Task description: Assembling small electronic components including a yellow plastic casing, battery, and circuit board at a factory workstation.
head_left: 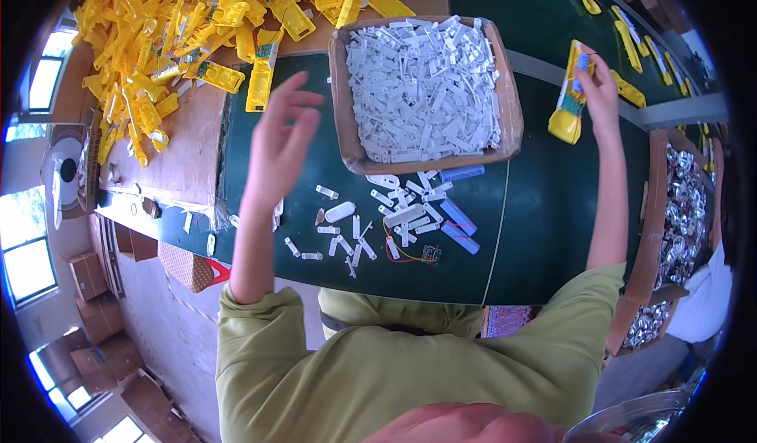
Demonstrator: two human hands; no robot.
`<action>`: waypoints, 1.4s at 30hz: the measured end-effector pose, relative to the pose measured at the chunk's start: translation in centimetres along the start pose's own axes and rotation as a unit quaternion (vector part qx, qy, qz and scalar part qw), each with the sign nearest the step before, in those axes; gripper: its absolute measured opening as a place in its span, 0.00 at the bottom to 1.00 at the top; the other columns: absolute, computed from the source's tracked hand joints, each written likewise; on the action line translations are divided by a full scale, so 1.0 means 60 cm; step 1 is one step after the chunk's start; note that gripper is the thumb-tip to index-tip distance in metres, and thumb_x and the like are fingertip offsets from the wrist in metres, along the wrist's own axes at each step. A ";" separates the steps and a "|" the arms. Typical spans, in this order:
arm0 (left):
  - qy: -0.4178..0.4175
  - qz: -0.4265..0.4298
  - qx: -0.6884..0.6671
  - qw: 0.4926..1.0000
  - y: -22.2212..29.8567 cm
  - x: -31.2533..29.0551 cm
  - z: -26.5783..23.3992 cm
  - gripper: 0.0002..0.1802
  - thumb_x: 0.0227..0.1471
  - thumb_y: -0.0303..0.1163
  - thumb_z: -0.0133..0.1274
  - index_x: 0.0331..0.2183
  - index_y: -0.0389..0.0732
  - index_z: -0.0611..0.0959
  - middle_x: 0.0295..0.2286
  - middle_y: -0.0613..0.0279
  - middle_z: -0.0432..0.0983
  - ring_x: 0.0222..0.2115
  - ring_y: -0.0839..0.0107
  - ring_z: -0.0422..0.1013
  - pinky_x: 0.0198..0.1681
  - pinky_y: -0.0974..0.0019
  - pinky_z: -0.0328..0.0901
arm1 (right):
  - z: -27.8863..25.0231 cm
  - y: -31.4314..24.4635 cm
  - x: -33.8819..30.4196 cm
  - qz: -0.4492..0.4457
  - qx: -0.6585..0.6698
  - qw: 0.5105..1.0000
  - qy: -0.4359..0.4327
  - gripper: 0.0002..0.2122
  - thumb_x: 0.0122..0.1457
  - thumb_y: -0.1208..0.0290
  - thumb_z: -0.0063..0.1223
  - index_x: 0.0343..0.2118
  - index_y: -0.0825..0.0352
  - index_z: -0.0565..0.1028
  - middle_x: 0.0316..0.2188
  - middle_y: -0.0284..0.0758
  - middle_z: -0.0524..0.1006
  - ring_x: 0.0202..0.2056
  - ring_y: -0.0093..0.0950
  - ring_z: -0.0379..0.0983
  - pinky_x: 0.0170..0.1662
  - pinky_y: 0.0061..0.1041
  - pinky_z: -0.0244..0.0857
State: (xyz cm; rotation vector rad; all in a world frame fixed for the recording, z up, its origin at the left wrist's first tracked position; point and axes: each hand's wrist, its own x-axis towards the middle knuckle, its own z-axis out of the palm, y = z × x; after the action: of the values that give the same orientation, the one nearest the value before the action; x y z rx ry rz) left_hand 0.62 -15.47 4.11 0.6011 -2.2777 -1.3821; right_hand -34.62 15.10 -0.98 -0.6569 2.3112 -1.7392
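My right hand (599, 96) grips a yellow plastic housing (565, 126) at the right of the table. A blue cylindrical cell and a green circuit board show inside its open side. Empty, my left hand (285, 128) hovers left of a cardboard box (337, 100), its fingers apart. Small white plastic parts (426, 88) fill that box. Nearer me lie loose white parts (406, 216), blue cells (459, 216) and a small circuit board (430, 255) with thin red and yellow wires.
A large heap of yellow housings (142, 57) covers the far left. More yellow housings (628, 41) lie in a row at the far right, beyond a grey rail (682, 112). Boxes of shiny metallic parts (682, 214) stand right of the dark green table (552, 222).
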 end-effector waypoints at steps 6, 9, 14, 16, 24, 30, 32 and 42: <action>-0.070 -0.068 0.294 0.951 -0.050 0.009 -0.058 0.11 0.52 0.29 0.50 0.39 0.37 0.76 0.28 0.58 0.73 0.23 0.68 0.69 0.30 0.68 0.65 | -0.161 0.224 0.266 -0.036 -0.138 0.982 0.123 0.20 0.55 0.63 0.53 0.49 0.67 0.70 0.40 0.35 0.74 0.39 0.21 0.70 0.44 0.19 0.62; -0.086 -0.067 0.310 0.945 -0.082 -0.004 -0.069 0.13 0.51 0.31 0.51 0.39 0.37 0.76 0.29 0.55 0.73 0.26 0.65 0.70 0.30 0.66 0.65 | -0.204 0.263 0.308 0.047 -0.472 0.875 0.093 0.30 0.55 0.43 0.34 0.53 0.63 0.65 0.48 0.47 0.71 0.51 0.47 0.64 0.52 0.38 0.57; 0.177 0.053 0.543 0.819 -0.173 0.088 -0.068 0.25 0.48 0.44 0.54 0.41 0.34 0.73 0.33 0.48 0.73 0.37 0.54 0.71 0.38 0.58 0.66 | -0.191 0.190 0.287 0.051 -0.633 0.769 0.074 0.24 0.61 0.50 0.28 0.49 0.64 0.66 0.44 0.47 0.72 0.46 0.48 0.68 0.47 0.43 0.62; 0.121 -0.056 0.489 0.862 -0.181 0.105 -0.056 0.30 0.47 0.48 0.54 0.43 0.33 0.72 0.36 0.45 0.73 0.39 0.50 0.71 0.41 0.56 0.65 | -0.193 0.155 0.269 0.029 -0.647 0.756 0.096 0.23 0.62 0.51 0.28 0.50 0.64 0.66 0.44 0.47 0.73 0.45 0.47 0.69 0.45 0.43 0.63; 0.124 0.035 0.413 0.902 -0.023 -0.026 -0.130 0.28 0.43 0.39 0.61 0.46 0.40 0.73 0.37 0.54 0.74 0.40 0.59 0.70 0.44 0.60 0.64 | 0.141 -0.201 -0.119 -0.355 -0.168 0.907 -0.153 0.17 0.54 0.76 0.50 0.49 0.60 0.71 0.41 0.35 0.74 0.38 0.28 0.73 0.42 0.23 0.66; 0.003 0.207 0.369 0.906 0.146 -0.116 -0.146 0.39 0.35 0.28 0.65 0.51 0.41 0.67 0.42 0.55 0.71 0.45 0.59 0.66 0.49 0.59 0.61 | 0.326 -0.294 -0.189 -0.536 -0.171 0.793 -0.232 0.28 0.45 0.62 0.61 0.51 0.60 0.67 0.42 0.37 0.73 0.46 0.34 0.68 0.55 0.35 0.54; 0.048 0.217 0.188 0.957 0.143 -0.138 -0.132 0.44 0.35 0.29 0.66 0.54 0.41 0.62 0.45 0.54 0.69 0.46 0.60 0.66 0.50 0.59 0.61 | 0.338 -0.305 -0.210 -0.540 -0.092 0.802 -0.237 0.26 0.43 0.65 0.63 0.47 0.62 0.69 0.34 0.34 0.76 0.39 0.35 0.70 0.54 0.36 0.54; -0.029 0.163 -0.281 0.945 0.127 -0.163 -0.007 0.45 0.41 0.47 0.61 0.54 0.32 0.62 0.50 0.48 0.63 0.50 0.61 0.64 0.51 0.57 0.61 | 0.293 -0.319 -0.362 -0.275 0.171 0.911 -0.255 0.29 0.42 0.62 0.66 0.47 0.65 0.66 0.38 0.35 0.71 0.42 0.30 0.69 0.49 0.30 0.59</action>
State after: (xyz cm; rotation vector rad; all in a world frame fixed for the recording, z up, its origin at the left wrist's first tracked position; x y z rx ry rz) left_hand 7.75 -7.20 9.99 -0.0023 -1.7793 -1.7730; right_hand -3.86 5.29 9.15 -1.5718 1.5009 -1.8130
